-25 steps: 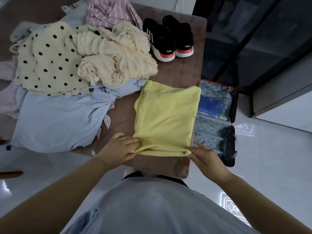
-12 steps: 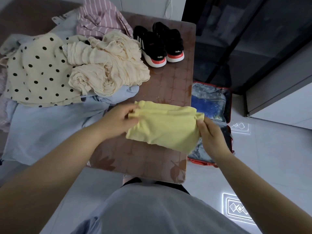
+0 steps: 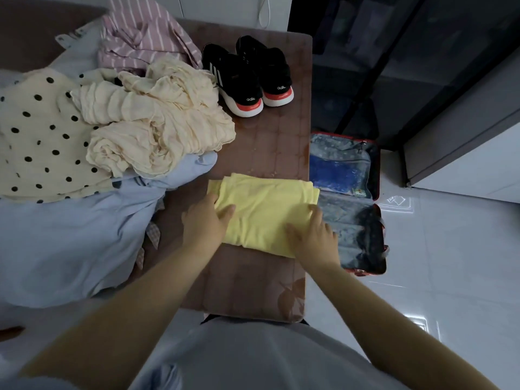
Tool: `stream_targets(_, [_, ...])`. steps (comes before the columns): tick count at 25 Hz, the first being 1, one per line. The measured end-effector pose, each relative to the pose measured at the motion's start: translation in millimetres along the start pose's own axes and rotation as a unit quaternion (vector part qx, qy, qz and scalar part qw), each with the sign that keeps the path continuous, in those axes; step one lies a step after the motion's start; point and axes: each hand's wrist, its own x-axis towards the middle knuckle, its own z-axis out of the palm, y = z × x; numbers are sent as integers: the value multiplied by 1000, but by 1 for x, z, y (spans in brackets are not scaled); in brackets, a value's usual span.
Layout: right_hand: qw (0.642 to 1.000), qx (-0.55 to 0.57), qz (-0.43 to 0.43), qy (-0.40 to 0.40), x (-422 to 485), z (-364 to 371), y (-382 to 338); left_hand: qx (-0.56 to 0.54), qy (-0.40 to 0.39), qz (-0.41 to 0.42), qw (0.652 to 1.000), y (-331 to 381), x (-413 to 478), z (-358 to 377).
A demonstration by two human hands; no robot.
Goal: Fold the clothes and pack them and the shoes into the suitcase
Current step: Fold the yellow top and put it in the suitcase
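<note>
polka-dot garment [image 3: 42, 136] cropped left, suitcase [image 3: 374, 170] half-hidden

Glossy white tiled floor [image 3: 464, 263], dim room

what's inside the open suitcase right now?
The suitcase, open on the floor beside the table, shows patterned lining, a blue item in the far half and something dark in the near half. The table edge and right hand cover its left side.

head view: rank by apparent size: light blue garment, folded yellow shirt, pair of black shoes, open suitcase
1. light blue garment
2. open suitcase and folded yellow shirt: look alike, and the suitcase lies lower on the floor, so unranked
3. pair of black shoes
</note>
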Motion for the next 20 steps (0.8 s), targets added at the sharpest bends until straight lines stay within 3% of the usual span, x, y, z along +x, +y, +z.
stream_targets(4, [993,92,-70,-15,-6,0,4,-35,69,-12,997,-2,4,2])
stream_targets(7, [996,35,-81,-28,1,-5,12,31,67,-1,997,-7,1,1])
stream_targets(8, [995,-12,-101,-5,0,-4,16,39,100,47,993,-10,-4,1])
stream_targets(10, [973,-88,-203,59,-5,-1,21,57,175,241,953,-19,-17,3])
stream_targets(12, [940,-152,-299,63,-10,7,24,117,118,406,899,-38,-25,8])
stream_targets(13, [926,-191,-322,47,-11,11,26,162,63,430,886,-48,-25,10])
stream_targets(15, [907,-252,-338,15,-10,15,36,240,-18,424,873,-65,-21,16])
stream_targets(17, [893,-269,-360,20,-5,13,45,270,-24,420,866,-71,-16,18])
stream_targets(20, [890,-232,-392,28,2,0,47,227,-3,424,877,-70,-6,6])
